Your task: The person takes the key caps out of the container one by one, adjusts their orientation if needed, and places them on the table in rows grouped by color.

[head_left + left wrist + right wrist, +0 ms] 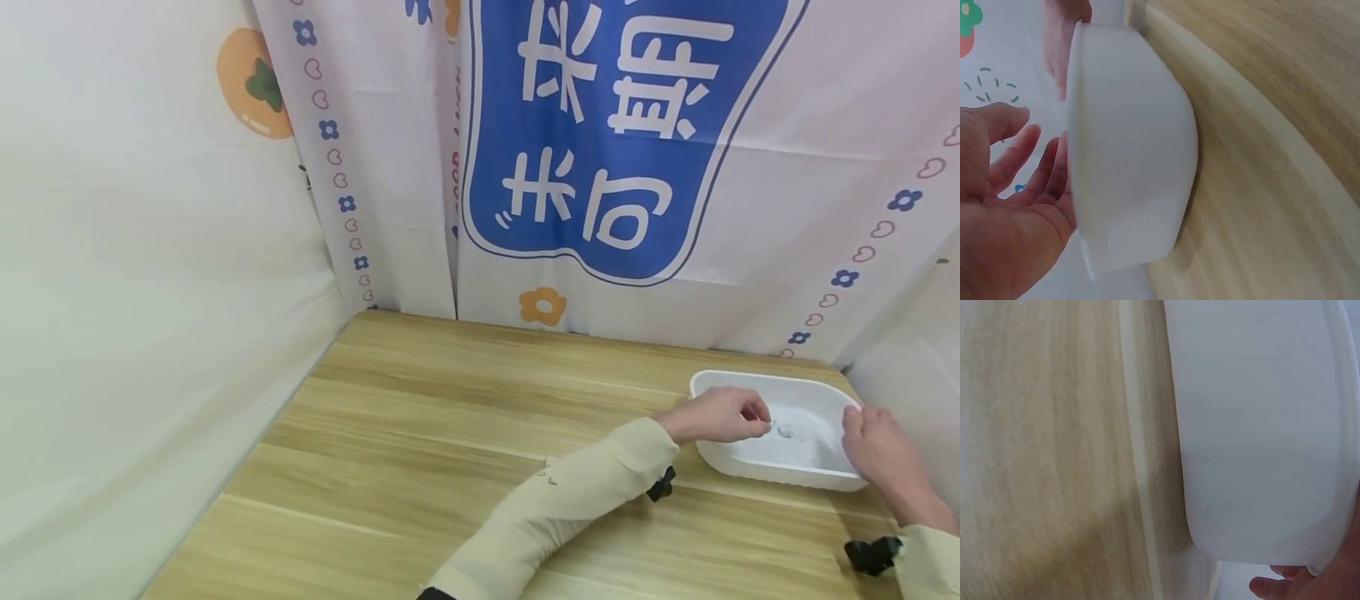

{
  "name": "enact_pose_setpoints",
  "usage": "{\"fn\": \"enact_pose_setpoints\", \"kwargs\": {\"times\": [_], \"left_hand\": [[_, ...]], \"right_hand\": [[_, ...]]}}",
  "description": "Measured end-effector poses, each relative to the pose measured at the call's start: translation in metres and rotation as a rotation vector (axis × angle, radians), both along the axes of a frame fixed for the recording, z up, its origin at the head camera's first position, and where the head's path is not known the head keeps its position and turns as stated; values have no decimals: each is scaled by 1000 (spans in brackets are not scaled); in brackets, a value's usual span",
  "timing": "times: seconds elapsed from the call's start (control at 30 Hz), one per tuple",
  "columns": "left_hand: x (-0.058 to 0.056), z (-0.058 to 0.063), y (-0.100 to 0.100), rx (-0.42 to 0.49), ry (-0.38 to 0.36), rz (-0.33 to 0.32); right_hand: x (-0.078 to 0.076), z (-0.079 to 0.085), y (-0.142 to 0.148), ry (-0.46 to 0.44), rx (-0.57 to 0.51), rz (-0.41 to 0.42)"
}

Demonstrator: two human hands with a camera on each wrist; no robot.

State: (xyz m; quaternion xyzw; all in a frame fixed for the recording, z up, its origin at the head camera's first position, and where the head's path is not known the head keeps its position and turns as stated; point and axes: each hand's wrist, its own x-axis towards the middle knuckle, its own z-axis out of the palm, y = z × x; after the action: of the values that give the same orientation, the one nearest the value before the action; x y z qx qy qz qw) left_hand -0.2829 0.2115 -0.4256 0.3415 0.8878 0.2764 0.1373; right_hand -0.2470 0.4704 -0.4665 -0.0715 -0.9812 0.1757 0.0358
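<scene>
A white oval-cornered plastic tub (806, 477) stands on the wooden table, near its far right corner. My left hand (723, 415) reaches over the tub's left side with fingers loosely bent. In the left wrist view the thumb and fingers (1015, 159) are spread beside the rim, and nothing shows between them. Small pale, glinting bits (786, 431) lie on the tub floor just past the fingertips; their kind is too blurred to make out. At the opposite end my right hand (885, 450) grips the rim, thumb on the inner side, other fingers outside.
The wood-grain table (450, 450) stretches away to the left of the tub. A printed cloth (397, 167) hangs along its back edge, with pale sheeting at both sides. Black wrist mounts (873, 554) sit near the cuffs.
</scene>
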Motion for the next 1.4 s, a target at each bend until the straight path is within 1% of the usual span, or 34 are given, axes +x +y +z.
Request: {"fn": "enact_pose_setpoints", "kwargs": {"times": [0.1, 0.23, 0.33, 0.43, 0.57, 0.7, 0.87, 1.03, 1.13, 1.33, 1.4], "left_hand": [[0, -3, 7, -15, 0, 6], [-3, -5, 14, -16, 18, 36], [-5, -7, 20, -20, 9, 66], [-6, -9, 25, -36, -11, 98], [-7, -9, 32, -46, -39, 157], [-11, -9, 36, -21, -102, 211], [-15, -12, 40, 17, -176, 278], [-17, -15, 45, 57, -218, 328], [-20, -16, 45, 60, -229, 368], [-28, -24, 47, 16, -212, 452], [-29, -27, 49, 16, -221, 484]], "right_hand": [[0, -1, 2, 6, -7, -2], [-2, -1, 4, 6, -6, 3], [-1, -1, 3, 14, -1, 15], [0, -2, 4, 37, -4, 19], [1, -2, 6, 66, -8, 25], [0, -1, 8, 86, 8, 48], [1, 0, 7, 72, 16, 51], [1, 2, 4, 26, 12, 6], [-1, 2, 2, 16, 11, 4], [-7, 0, -3, -14, 4, 27], [-7, -1, -4, -12, -3, 26]]}}
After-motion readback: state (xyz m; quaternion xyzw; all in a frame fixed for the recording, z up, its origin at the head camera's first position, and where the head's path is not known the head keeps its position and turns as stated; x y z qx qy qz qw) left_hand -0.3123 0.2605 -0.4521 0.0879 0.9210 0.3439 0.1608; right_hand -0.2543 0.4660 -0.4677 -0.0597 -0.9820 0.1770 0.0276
